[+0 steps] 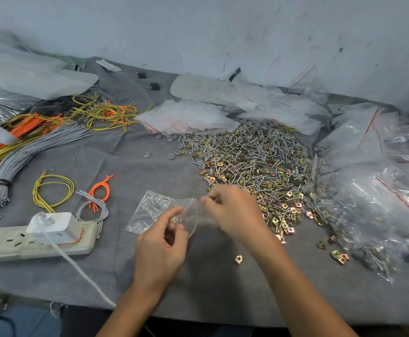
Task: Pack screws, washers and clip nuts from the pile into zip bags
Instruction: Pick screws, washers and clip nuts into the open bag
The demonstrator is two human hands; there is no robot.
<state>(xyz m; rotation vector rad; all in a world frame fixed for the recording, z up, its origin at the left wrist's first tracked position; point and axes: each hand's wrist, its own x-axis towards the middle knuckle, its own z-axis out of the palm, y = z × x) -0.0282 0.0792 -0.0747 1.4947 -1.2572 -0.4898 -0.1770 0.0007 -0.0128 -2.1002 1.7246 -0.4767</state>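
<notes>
With your left hand [161, 244] pinching the zip bag [150, 207] by its mouth beside the pile [259, 161] on the table [125, 166], and your right hand [235, 215] bunched there, contents unclear, a sagging mouth could let parts drop outside.

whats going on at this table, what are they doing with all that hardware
A person is packing hardware. The left hand pinches the mouth of a small clear zip bag, and the right hand pinches at the same opening; whether it also holds a part is too blurred to tell. The pile of screws, washers and clip nuts lies just beyond, with filled bags at the right and empty bags behind.
</notes>
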